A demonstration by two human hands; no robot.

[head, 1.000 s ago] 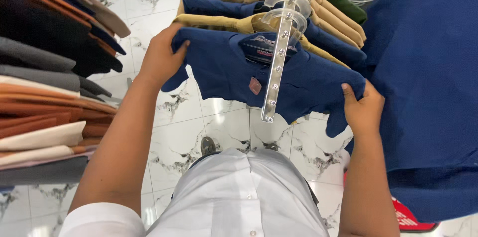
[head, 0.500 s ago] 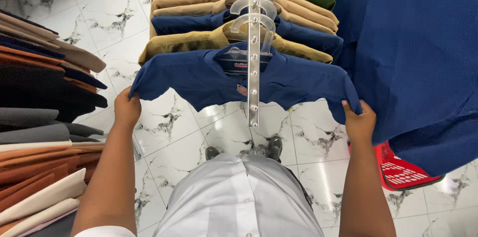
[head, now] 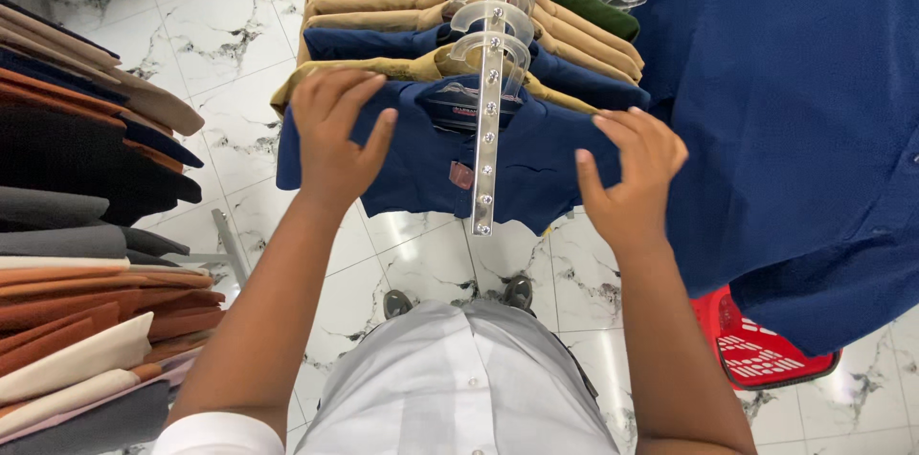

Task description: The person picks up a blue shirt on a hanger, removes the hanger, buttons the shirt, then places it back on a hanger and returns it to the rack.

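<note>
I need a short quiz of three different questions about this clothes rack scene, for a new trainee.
1. True or false: both hands rest on the front navy shirt.
2. What colour is the shirt directly behind it? A) tan B) white C) red
3. What lies on the floor at the lower right?

Key:
1. True: left hand and right hand lie on it.
2. A, the tan shirt.
3. A red basket.

Small reddish tag (head: 461, 175) on front navy shirt (head: 421, 163), beside rack arm (head: 488, 120).
</note>
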